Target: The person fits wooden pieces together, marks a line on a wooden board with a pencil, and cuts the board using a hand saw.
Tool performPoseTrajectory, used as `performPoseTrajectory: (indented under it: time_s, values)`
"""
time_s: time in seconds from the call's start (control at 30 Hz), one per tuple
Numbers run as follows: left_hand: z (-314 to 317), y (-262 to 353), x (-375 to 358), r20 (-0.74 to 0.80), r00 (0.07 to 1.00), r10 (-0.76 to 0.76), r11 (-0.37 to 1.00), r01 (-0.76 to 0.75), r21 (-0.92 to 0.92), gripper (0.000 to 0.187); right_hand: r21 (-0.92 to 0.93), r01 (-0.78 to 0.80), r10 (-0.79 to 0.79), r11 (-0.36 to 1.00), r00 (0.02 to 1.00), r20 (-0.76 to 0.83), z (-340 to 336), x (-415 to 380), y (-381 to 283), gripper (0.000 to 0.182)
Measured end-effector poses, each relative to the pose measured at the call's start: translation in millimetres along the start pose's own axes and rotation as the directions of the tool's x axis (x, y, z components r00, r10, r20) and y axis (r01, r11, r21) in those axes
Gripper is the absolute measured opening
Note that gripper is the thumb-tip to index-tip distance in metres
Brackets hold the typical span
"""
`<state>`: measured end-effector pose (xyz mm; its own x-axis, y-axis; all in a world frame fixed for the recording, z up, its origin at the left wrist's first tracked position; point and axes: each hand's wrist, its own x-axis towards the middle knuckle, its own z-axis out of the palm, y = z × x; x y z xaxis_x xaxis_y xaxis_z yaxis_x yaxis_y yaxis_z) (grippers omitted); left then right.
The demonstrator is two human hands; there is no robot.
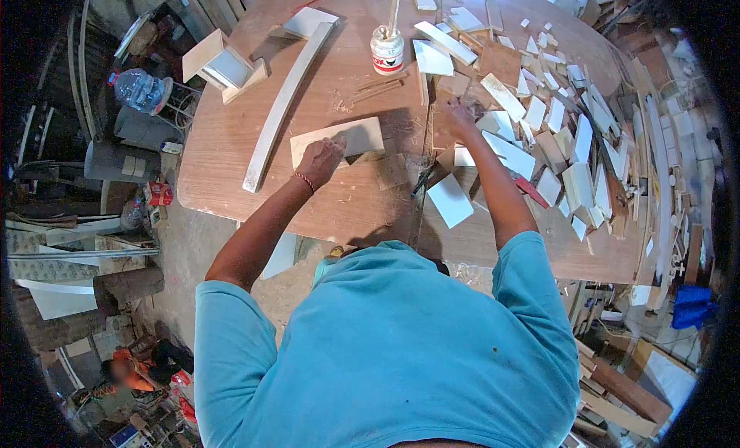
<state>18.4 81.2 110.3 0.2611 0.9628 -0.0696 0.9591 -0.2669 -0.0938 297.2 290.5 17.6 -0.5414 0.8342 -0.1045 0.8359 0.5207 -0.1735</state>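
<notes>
My left hand is closed at the near edge of a pale rectangular wooden board, its fingers curled on the board. The board lies tilted on the brown tabletop, partly shaded. My right hand reaches forward among wood offcuts, close to a brown wooden piece; its fingers are small and partly hidden, so whether they hold anything does not show. Near it lie a white-faced board and a white panel. Beyond both hands stands an open white glue jar with a stick in it.
A long pale strip and a small box-like wooden assembly lie on the left of the table. Many offcuts cover its right side, with a red-handled tool among them. A water bottle stands beyond the left edge.
</notes>
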Motion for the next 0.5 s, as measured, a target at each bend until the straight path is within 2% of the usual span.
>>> performPoseTrajectory:
  time_s: [0.07,0.1,0.13,0.17,0.2,0.23,0.27,0.3,0.33,0.37,0.43,0.47,0.5]
  values:
    - [13.5,-4.9,3.0,-0.032,0.999,0.035,0.997,-0.033,0.071,0.018,0.002,0.103,-0.103,0.995,0.993,0.059,28.0,23.9,27.9,0.047]
    - [14.0,-6.3,0.7,-0.033,0.998,0.048,0.997,-0.045,0.068,0.018,0.002,0.09,-0.09,0.996,0.994,0.06,20.3,16.1,25.4,0.047]
    - [12.5,-8.7,-1.1,-0.048,0.995,0.091,0.994,-0.087,0.068,0.018,0.298,0.074,-0.07,0.952,0.997,-0.023,-1.7,5.5,18.3,0.036]
    - [10.2,-10.1,-1.0,-0.066,0.989,0.135,0.989,-0.13,0.07,0.017,0.566,0.078,-0.024,0.821,0.994,-0.102,-27.6,-4.9,9.4,0.026]
    - [6.9,-10.1,0.2,-0.07,0.986,0.151,0.987,-0.147,0.069,0.017,0.59,0.124,-0.068,0.798,0.991,-0.116,-50.1,-14.0,1.1,0.025]
    - [3.3,-9.9,2.1,0.0,0.991,0.131,0.99,-0.131,0.051,0.021,0.588,0.111,-0.05,0.801,0.992,-0.12,-52.8,-16.5,-0.8,0.025]
    - [0.6,-9.9,4.3,0.071,0.991,0.111,0.993,-0.114,0.037,0.025,0.568,0.13,0.027,0.813,0.965,-0.26,-56.5,-17.7,-2.6,0.022]
    - [0.4,-10.6,6.0,0.067,0.989,0.129,0.991,-0.132,0.039,0.025,0.545,0.146,0.1,0.826,0.913,-0.395,-61.7,-20.6,-7.5,0.02]
    - [0.9,-11.8,6.7,0.058,0.988,0.145,0.989,-0.147,0.033,0.025,0.596,0.189,0.149,0.781,0.869,-0.472,-68.2,-29.9,-16.6,0.025]
    - [1.6,-13.5,6.7,0.05,0.986,0.16,0.987,-0.161,0.028,0.025,0.597,0.18,0.163,0.782,0.865,-0.474,-66.6,-33.6,-19.3,0.025]
    - [10.3,-19.3,7.2,-0.001,0.977,0.211,0.977,-0.211,0.031,0.024,0.837,0.155,0.257,0.524,0.909,-0.329,-58.7,-38.0,-26.7,0.028]
    - [15.6,-22.1,5.4,-0.049,0.967,0.249,0.968,-0.248,0.031,0.022,0.84,0.149,0.269,0.521,0.906,-0.327,-52.2,-43.0,-31.4,0.028]
    - [15.1,-23.6,2.9,-0.045,0.965,0.26,0.965,-0.259,0.032,0.022,0.794,0.139,0.297,0.592,0.878,-0.375,-46.5,-51.4,-38.2,0.026]
